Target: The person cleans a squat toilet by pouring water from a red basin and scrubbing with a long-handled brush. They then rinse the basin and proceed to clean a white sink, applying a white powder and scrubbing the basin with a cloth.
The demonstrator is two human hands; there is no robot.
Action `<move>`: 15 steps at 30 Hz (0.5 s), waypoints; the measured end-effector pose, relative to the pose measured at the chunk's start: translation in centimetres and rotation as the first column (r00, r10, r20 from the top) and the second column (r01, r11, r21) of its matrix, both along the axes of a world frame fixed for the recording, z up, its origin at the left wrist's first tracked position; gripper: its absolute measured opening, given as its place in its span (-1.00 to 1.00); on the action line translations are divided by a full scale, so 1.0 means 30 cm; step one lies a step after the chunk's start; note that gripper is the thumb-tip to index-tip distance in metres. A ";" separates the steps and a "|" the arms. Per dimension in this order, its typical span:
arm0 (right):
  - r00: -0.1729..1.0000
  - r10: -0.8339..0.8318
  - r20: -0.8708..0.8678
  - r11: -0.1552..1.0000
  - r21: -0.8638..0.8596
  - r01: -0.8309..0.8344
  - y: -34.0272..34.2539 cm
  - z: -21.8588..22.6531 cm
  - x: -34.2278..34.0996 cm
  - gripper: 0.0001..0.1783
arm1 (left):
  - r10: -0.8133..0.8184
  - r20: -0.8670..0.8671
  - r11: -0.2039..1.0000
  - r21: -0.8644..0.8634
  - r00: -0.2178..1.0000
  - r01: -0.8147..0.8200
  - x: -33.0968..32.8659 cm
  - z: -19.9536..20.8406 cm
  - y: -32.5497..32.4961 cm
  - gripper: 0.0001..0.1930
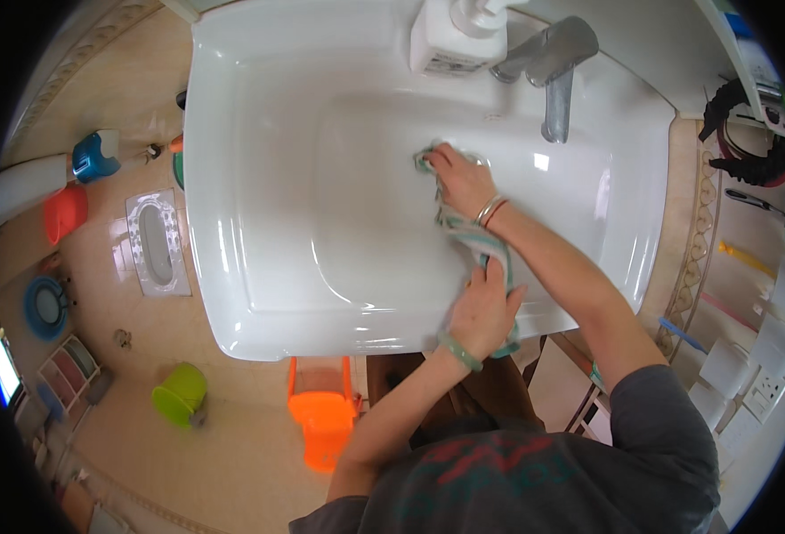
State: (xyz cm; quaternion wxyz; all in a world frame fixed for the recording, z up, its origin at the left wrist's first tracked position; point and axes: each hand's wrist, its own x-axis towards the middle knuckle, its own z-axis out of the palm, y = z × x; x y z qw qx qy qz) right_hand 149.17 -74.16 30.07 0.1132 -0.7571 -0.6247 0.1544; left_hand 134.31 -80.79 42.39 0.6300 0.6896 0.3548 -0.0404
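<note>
A striped green-and-white cloth (469, 233) stretches between my two hands over the white washbasin (259, 169). My right hand (465, 184) presses one end of it against the basin floor near the drain, fingers closed on the fabric. Close to the basin's front edge, my left hand (484, 311) grips the other part, and a loose end hangs beside that wrist. The drain is partly hidden behind my right hand. A grey metal faucet (558, 80) stands at the back right, with a white pump bottle (460, 37) on the ledge just left of it.
An orange plastic chair (321, 414) stands below the basin's front edge. On the tiled floor to the left are a green bucket (180, 394) and a squat toilet (156, 240). Toothbrushes and a hair clip hang on the right wall, near a socket (764, 394).
</note>
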 end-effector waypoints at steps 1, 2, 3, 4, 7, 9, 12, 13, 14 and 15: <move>0.997 0.000 0.079 0.999 0.045 -0.004 0.004 -0.011 0.044 -0.68 | 0.010 0.017 1.000 0.010 1.000 -0.010 0.026 -0.009 0.000 -0.45; 0.987 -0.006 0.159 0.996 0.089 -0.008 -0.011 -0.014 0.089 -0.69 | 0.017 0.035 1.000 0.019 0.999 -0.018 0.066 -0.014 -0.015 -0.46; 0.989 -0.030 0.145 0.999 0.032 0.025 -0.024 0.009 0.138 -0.70 | 0.028 0.054 0.999 0.035 0.998 -0.030 0.102 -0.019 -0.028 -0.47; 0.989 -0.058 0.135 0.998 -0.029 0.062 -0.056 0.039 0.189 -0.70 | -0.024 0.067 1.000 0.015 0.997 0.023 0.130 -0.018 -0.047 -0.47; 0.954 -0.212 0.213 0.944 -0.210 0.256 -0.253 0.116 0.270 -0.70 | -0.164 0.161 0.985 -0.032 0.973 0.172 0.194 0.002 -0.125 -0.48; 0.977 -0.142 0.156 0.949 -0.258 0.179 -0.420 0.101 0.231 -0.67 | -0.230 0.255 0.967 -0.048 0.939 0.250 0.157 0.022 -0.225 -0.49; 0.974 -0.096 -0.203 0.932 -0.362 0.016 -0.460 0.117 0.128 -0.66 | -0.328 0.226 0.935 -0.059 0.917 0.349 0.040 0.124 -0.241 -0.50; 0.964 -0.028 -0.266 0.961 -0.272 -0.047 -0.434 0.083 0.080 -0.67 | -0.302 0.217 0.944 -0.070 0.928 0.323 -0.003 0.147 -0.226 -0.50; 0.944 0.051 -0.326 0.979 -0.173 -0.112 -0.388 0.035 0.021 -0.68 | -0.272 0.200 0.953 -0.078 0.941 0.292 -0.032 0.149 -0.203 -0.50; 0.933 0.040 -0.359 0.977 -0.183 -0.112 -0.293 0.029 -0.056 -0.68 | -0.225 0.146 0.973 -0.014 0.963 0.230 -0.049 0.129 -0.175 -0.51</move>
